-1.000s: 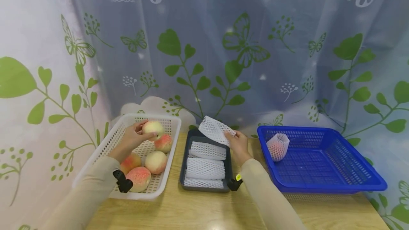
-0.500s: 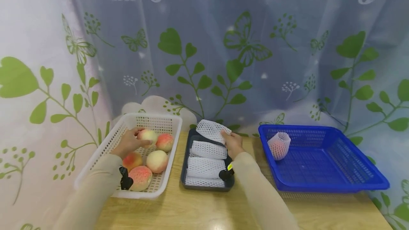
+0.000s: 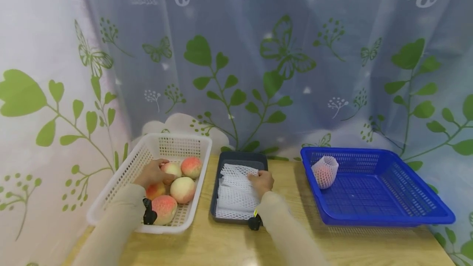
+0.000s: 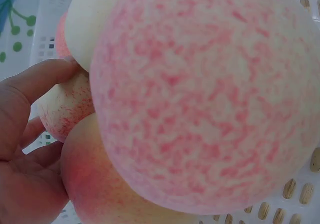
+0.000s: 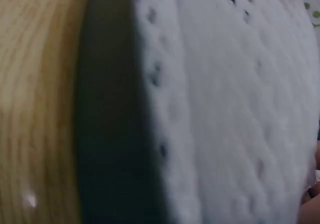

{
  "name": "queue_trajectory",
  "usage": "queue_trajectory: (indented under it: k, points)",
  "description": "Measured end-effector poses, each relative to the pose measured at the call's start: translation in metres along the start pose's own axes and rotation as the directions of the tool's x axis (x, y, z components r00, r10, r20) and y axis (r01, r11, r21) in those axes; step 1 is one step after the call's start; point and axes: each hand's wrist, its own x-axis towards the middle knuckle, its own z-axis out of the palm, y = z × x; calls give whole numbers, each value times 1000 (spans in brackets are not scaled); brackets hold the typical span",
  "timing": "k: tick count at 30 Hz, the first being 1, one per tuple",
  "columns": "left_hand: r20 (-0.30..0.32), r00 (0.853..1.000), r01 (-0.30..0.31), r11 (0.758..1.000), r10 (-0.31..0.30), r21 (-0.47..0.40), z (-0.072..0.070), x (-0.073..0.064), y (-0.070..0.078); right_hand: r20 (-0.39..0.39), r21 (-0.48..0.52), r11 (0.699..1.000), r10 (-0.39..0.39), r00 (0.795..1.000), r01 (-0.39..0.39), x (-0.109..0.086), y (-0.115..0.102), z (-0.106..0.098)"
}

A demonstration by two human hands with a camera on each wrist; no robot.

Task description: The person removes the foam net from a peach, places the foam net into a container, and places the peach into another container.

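Observation:
In the head view my left hand [image 3: 150, 174] is inside the white basket [image 3: 205, 167], its thumb and fingers around a pale peach [image 3: 171, 170]. The left wrist view shows that peach [image 4: 70, 107] between thumb and fingers, with a large speckled peach [image 4: 210, 94] close to the camera. My right hand [image 3: 261, 182] is over the dark grey tray [image 3: 242, 157], pinching the right edge of a white foam net sleeve [image 3: 236, 170]. That sleeve lies on several others [image 3: 236, 198]. In the right wrist view, foam netting [image 5: 235, 109] fills much of the frame and only fingertips show.
Several more peaches, including one with a red top [image 3: 191, 167], surround my left hand. At the right stands a blue basket [image 3: 384, 221] holding one peach in a foam net sleeve [image 3: 325, 172]. A patterned curtain [image 3: 236, 93] hangs behind the wooden table [image 3: 221, 245].
My left hand has lowered the pale peach among the others in the white basket. My right hand has brought the foam net sleeve down onto the stack in the tray.

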Motion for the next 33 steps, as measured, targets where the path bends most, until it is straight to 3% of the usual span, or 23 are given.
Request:
queue_trajectory:
  k: [3, 10, 21, 27, 33]
  points:
    - [20, 1000, 0, 1000, 0, -5, 2, -2, -1, -47, -68, 997, -45, 998, 42, -1, 8, 7]
    - [46, 999, -21, 1000, 21, -4, 0, -1, 1, -85, -137, 988, -79, 993, 67, -8, 3, 9]
    - [72, 997, -25, 999, 27, -36, -4, -2, 2, -63, -135, 986, -103, 993, 94, -10, -1, 6]
    - [73, 997, -20, 996, 27, -90, -4, -3, 1, -22, -166, 974, -162, 987, 156, -10, -3, 2]
    - [67, 997, -29, 988, 39, -150, -4, -4, 0, 7, -157, 974, -166, 986, 165, -9, -6, -1]
